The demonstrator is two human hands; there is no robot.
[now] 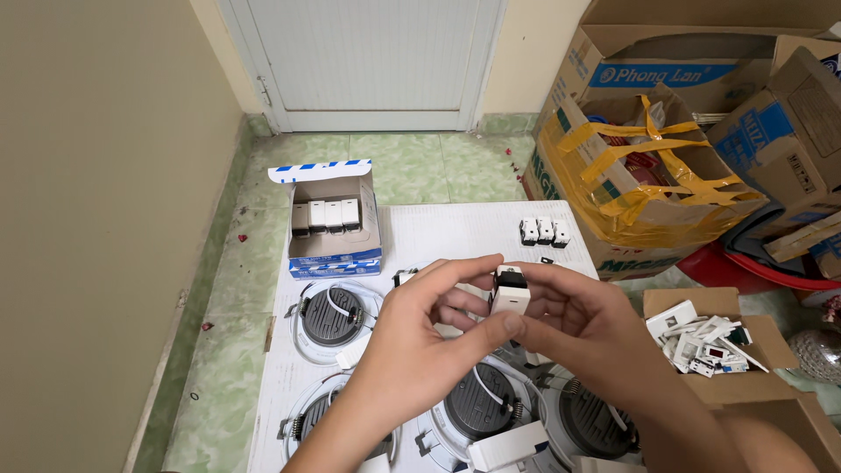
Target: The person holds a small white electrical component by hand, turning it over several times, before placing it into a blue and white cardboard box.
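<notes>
Both my hands meet over the middle of a white board (455,229) on the floor. Between them is a small white switch module (510,293) with a black top. My left hand (420,342) pinches it from the left and below, and my right hand (578,320) holds it from the right. Three similar modules (543,231) lie loose on the board further back. An open blue and white box (335,223) at the back left holds a row of several more.
Several round recessed lights (333,317) with black backs lie on the board below my hands. An open carton (710,346) of white parts sits at right. Taped cardboard boxes (648,175) stack at the back right. A white door (368,61) and a wall (96,219) close the space.
</notes>
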